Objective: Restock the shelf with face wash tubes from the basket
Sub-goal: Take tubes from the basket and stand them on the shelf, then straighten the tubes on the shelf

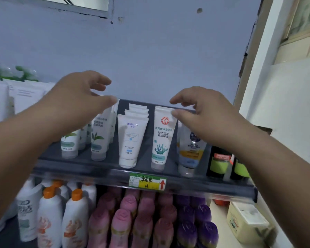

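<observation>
On the top shelf, face wash tubes stand cap-down in rows running front to back. The seaweed tube is at the front, centre-right.

Handling, judged:
- Soft plastic and light, with a smooth, likely slick skin.
- The body dents if squeezed.
- The flat crimp on top is the stiff part, so pinch there or take the mid-body with a light grip.
- Standing on narrow caps they look tippy, and a nudge could topple a row.

Right hand: fingers loosely curled. The thumb tip is at the top corner of the seaweed tube's crimp and the index finger is just above it. It is not closed on the tube as far as I can tell, and it holds nothing.

Left hand: spread, relaxed and empty, hovering over the leaf-print tubes.

Counts:
- Plain white tubes: four in a file.
- Seaweed tube: one seen; any behind it are hidden.
- Leaf-print tubes: two in front and more behind, but hand and blur hide the total.
- Blue-and-yellow tube: one clear, and there may be another behind it.
- Black tubes with green labels: two, at the far right.

The basket is not in view.

A price tag hangs on the shelf's front rail. On the shelf below are white bottles with orange caps, at least three. To their right are pink rose-topped bottles, then purple ones. Both groups are too crowded to count.
</observation>
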`<state>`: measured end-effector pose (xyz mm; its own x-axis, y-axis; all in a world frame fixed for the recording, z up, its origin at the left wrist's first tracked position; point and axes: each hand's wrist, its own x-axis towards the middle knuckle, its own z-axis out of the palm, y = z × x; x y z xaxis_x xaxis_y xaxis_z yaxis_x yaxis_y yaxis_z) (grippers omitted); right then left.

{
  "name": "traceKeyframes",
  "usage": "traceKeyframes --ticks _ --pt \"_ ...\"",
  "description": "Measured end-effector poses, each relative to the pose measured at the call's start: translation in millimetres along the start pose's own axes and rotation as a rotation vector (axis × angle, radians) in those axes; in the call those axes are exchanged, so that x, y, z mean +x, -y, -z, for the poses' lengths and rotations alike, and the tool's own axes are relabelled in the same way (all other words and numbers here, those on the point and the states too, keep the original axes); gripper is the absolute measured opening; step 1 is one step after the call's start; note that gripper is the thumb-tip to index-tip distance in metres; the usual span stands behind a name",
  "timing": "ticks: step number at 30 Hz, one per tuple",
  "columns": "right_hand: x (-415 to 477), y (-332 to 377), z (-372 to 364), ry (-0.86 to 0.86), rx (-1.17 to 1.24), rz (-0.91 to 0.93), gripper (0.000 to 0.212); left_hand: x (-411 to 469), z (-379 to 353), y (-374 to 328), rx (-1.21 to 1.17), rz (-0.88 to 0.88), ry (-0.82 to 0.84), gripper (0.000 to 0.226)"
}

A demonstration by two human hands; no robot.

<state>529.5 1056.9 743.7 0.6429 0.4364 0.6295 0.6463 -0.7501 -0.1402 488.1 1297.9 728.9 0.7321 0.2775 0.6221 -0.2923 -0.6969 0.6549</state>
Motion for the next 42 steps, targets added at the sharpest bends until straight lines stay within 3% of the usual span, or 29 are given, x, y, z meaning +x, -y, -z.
traceKeyframes --ticks 7,12,16,21,24,26,42 --pt "-72.8 10.9 -47.0 0.142 0.029 0.152 0.029 -77.2 -6.6 20.3 0.079 0.071 0.077 0.040" --pt "-99.6 -1.4 -63.5 0.252 0.111 0.117 0.040 -119.3 -5.0 26.6 0.054 0.231 0.147 0.037" --pt "-106.0 -11.7 -56.2 0.229 0.132 0.098 0.032 -129.4 12.5 26.2 0.068 0.260 0.100 0.032" --pt "-103.5 -15.0 -34.6 0.165 0.154 0.074 0.030 -130.1 36.9 19.0 0.067 0.195 0.056 0.026" --pt "-96.9 -8.1 -15.4 0.112 0.230 0.008 0.027 -125.4 51.0 8.7 0.017 0.137 0.038 0.070" --pt "-92.9 -2.3 -2.6 0.068 0.266 -0.021 0.024 -118.9 60.9 6.7 -0.037 0.096 0.018 0.080" --pt "-71.0 81.4 13.6 0.000 0.295 -0.063 0.022 -68.9 121.3 -4.8 -0.130 -0.139 0.097 0.082"
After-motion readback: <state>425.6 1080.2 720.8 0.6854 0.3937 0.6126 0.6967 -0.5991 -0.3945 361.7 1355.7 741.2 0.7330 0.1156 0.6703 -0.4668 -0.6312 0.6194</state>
